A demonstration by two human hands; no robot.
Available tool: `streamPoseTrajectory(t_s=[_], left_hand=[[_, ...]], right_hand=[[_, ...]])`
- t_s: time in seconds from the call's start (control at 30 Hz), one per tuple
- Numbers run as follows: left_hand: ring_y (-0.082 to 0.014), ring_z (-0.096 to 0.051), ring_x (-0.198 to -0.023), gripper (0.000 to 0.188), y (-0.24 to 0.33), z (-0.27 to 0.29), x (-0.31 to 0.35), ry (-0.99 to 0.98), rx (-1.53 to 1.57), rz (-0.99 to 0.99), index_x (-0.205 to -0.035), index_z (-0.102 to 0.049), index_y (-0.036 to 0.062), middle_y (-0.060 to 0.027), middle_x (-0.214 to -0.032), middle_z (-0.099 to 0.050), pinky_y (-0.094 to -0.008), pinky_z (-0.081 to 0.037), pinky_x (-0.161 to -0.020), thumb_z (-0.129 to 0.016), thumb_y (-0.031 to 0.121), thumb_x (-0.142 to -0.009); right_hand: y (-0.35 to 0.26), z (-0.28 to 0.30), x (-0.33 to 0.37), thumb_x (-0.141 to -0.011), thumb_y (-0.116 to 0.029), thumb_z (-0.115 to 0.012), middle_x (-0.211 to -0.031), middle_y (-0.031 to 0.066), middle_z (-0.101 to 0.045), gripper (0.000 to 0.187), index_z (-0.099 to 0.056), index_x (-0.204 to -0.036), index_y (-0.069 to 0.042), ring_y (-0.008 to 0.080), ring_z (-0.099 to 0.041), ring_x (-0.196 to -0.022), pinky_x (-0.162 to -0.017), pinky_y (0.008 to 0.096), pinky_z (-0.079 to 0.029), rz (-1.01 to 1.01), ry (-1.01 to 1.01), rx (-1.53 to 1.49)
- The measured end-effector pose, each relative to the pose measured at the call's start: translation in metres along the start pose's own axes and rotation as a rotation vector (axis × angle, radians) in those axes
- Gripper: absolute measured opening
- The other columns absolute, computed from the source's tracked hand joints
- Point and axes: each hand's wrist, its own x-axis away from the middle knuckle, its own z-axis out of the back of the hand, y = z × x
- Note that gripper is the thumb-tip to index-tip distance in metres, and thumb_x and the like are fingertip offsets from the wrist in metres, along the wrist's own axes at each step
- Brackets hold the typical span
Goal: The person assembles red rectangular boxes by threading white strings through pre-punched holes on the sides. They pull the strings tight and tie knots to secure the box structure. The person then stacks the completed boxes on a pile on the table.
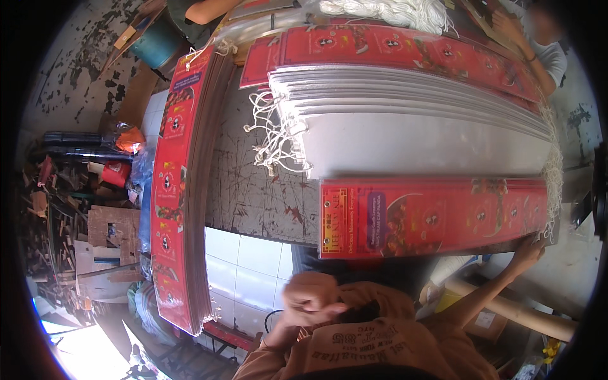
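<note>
A stack of long red printed plastic strips (443, 215) lies along the near edge of the table, metal eyelets at its left end. At its right end my right hand (528, 252) is closed, its fingertips at the white cords (550, 218) hanging from the strips. My left hand (311, 296) is raised in front of my chest, apart from the strips. Its fingers are curled and somewhat blurred, and whatever they may hold is hidden. Just beyond the red stack, several strips lie fanned with their plain pale backs (424, 145) up, knotted white cords (272, 136) at their left ends.
Another tall stack of red strips (174, 183) runs along the table's left side. More red strips (392, 44) lie at the back, with a white cord bundle (396, 14) behind. Another person's arm (529, 54) is at the far right. Scrap wood (107, 234) fills the left floor.
</note>
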Motion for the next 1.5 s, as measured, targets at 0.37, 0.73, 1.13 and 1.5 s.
streamPoseTrajectory(t_s=[0.37, 0.73, 1.13, 1.5], left_hand=[[-0.0036, -0.023, -0.041, 0.039, 0.0, 0.024, -0.013, 0.562, 0.071, -0.129, -0.058, -0.032, 0.0133, 0.0057, -0.047, -0.031, -0.0225, -0.017, -0.041, -0.054, 0.01, -0.089], [-0.0044, -0.028, -0.044, 0.02, -0.014, 0.014, -0.003, 0.442, 0.563, -0.13, -0.074, -0.045, 0.0112, 0.006, -0.052, -0.034, -0.0224, -0.025, -0.045, -0.047, 0.014, -0.094], [-0.0051, -0.025, -0.041, 0.031, -0.011, 0.018, -0.005, 0.465, 0.405, -0.002, -0.063, -0.038, 0.0127, 0.0063, -0.048, -0.032, -0.0241, -0.021, -0.044, -0.049, 0.015, -0.092], [-0.0058, -0.032, -0.049, 0.028, -0.011, 0.004, -0.012, 0.477, 0.031, 0.189, -0.072, -0.039, 0.0097, 0.0011, -0.056, -0.04, -0.0218, -0.026, -0.045, -0.051, 0.024, -0.092]], right_hand=[[0.003, 0.009, -0.001, -0.089, -0.029, -0.043, -0.097, 0.0213, -0.06, 0.031, -0.056, -0.101, -0.004, 0.038, -0.059, -0.09, -0.074, 0.0489, -0.046, -0.136, -0.139, 0.183], [0.027, 0.01, 0.013, -0.091, -0.028, -0.044, -0.09, 0.0176, -0.065, 0.032, -0.048, -0.114, -0.006, 0.0369, -0.062, -0.084, -0.069, 0.0441, -0.048, -0.21, -0.137, 0.015], [0.012, 0.058, 0.01, -0.09, -0.03, -0.046, -0.082, 0.0089, -0.066, 0.026, -0.063, -0.095, -0.011, 0.0264, -0.065, -0.076, -0.07, 0.0373, -0.05, -0.326, 0.12, 0.063], [-0.097, 0.114, 0.036, -0.087, -0.007, -0.042, -0.088, 0.0133, -0.06, 0.019, -0.059, -0.089, 0.002, 0.022, -0.059, -0.08, -0.07, 0.0304, -0.049, 0.1, 0.061, -1.422]])
